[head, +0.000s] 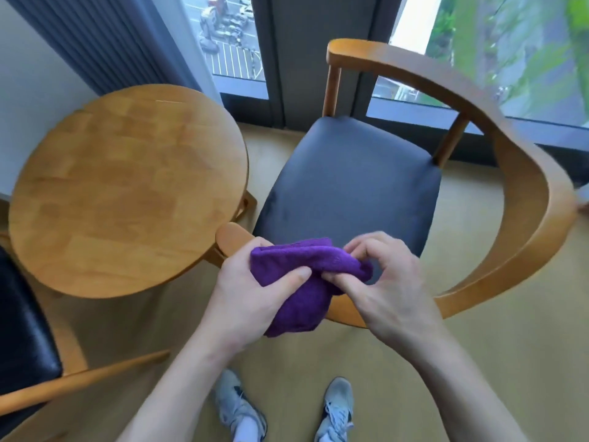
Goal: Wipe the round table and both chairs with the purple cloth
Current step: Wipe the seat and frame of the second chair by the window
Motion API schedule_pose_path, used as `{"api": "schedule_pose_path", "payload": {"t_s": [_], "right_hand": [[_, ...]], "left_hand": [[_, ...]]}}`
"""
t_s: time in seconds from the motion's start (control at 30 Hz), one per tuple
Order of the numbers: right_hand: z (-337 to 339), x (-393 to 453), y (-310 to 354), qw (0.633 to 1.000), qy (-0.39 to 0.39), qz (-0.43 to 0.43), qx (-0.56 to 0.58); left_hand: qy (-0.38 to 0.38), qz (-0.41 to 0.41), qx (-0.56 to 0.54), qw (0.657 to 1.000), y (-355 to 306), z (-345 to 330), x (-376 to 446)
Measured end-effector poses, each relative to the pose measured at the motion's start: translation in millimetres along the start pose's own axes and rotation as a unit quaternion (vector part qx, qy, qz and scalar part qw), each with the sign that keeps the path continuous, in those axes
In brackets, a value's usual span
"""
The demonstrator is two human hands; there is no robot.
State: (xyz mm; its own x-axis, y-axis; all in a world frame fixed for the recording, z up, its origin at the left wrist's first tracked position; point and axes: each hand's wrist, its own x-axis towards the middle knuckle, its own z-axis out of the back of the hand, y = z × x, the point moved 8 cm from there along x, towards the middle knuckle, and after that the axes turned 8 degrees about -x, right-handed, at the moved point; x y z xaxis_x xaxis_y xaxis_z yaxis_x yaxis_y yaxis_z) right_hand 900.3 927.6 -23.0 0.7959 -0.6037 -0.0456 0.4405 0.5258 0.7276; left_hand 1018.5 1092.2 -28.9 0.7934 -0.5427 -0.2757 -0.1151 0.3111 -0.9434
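The folded purple cloth (302,282) is held in mid-air above the front edge of the dark-seated wooden armchair (350,183), gripped by the left hand (248,298) with thumb across it, and apparently pinched by the right hand (379,282) fingers. The round desk (127,186) stands just beside, left, a second chair (25,330) partly seen.

Upper-floor room: round table (127,189), armchair (350,183) (street below).

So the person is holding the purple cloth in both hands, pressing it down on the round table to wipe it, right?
Not quite. Both the left hand and right hand hold the purple cloth, but in the air before the chair, not on the round table, as the head view shows.
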Motion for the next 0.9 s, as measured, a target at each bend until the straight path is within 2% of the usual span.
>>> {"api": "schedule_pose_path", "payload": {"t_s": [0.07, 0.17, 0.3, 0.43, 0.57, 0.7, 0.77, 0.83, 0.9], "right_hand": [[3.2, -4.0, -13.6, 0.999, -0.014, -0.035, 0.025], [2.4, -12.3, -21.3, 0.996, -0.013, -0.036, 0.081], [-11.8, -22.1, -22.7, 0.971, 0.042, -0.063, 0.226], [-36.9, -20.7, -24.3, 0.962, 0.062, -0.115, 0.241], [-73.2, -20.5, -14.6, 0.943, 0.087, -0.163, 0.276], [-108.3, -17.5, 4.6, 0.915, 0.104, -0.190, 0.341], [-116.6, -9.4, 12.7, 0.917, 0.085, -0.201, 0.333], [-118.7, 1.5, 10.1, 0.930, 0.043, -0.221, 0.289], [-114.8, 11.2, -3.1, 0.948, -0.011, -0.243, 0.206]], "left_hand": [[0.019, 0.010, 0.008, 1.000, 6.1, -2.8, 1.0], [0.085, -0.003, -0.002, 0.996, 9.0, -9.1, 0.6], [0.166, -0.065, -0.001, 0.984, -1.6, -17.3, -2.7], [0.211, -0.060, 0.010, 0.976, 8.8, -12.8, 4.2], [0.208, -0.071, 0.073, 0.973, 15.4, 18.1, 22.1], [0.237, -0.054, 0.021, 0.970, 18.1, 49.0, 35.6], [0.219, -0.040, 0.026, 0.975, 19.9, 64.4, 46.5], [0.175, -0.074, 0.121, 0.974, 19.5, 79.7, 63.7], [0.130, -0.127, 0.261, 0.948, 21.0, 92.4, 87.1]]}}
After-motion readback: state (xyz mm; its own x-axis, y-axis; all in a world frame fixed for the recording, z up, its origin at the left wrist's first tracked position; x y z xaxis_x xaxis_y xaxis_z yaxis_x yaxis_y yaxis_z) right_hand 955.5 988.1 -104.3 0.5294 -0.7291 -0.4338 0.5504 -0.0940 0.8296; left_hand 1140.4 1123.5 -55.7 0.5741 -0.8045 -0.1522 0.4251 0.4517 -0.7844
